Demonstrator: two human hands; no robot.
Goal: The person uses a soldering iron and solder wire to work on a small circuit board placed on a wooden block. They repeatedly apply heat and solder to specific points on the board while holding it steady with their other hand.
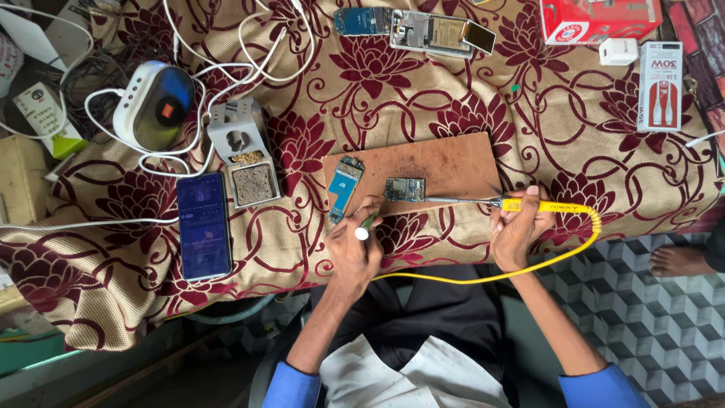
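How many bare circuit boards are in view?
3: a blue elongated circuit board at the wooden plank's left edge, a small board under the soldering iron tip, and a blue board at top. Others may be hidden.

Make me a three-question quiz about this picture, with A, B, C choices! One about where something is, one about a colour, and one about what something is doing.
1. Where does the small green circuit board lie?
A. on the brown wooden board
B. on the smartphone
C. on the floor

2. What colour is the soldering iron handle?
A. red
B. yellow
C. black

3. What is the smartphone screen doing?
A. it is dark
B. it is cracked in half
C. it is lit up

Answers:
1 A, the circuit board rests on the wooden board near its front edge.
2 B, the handle in the right hand is yellow, with a yellow cord.
3 C, the screen glows blue on the flowered cloth.
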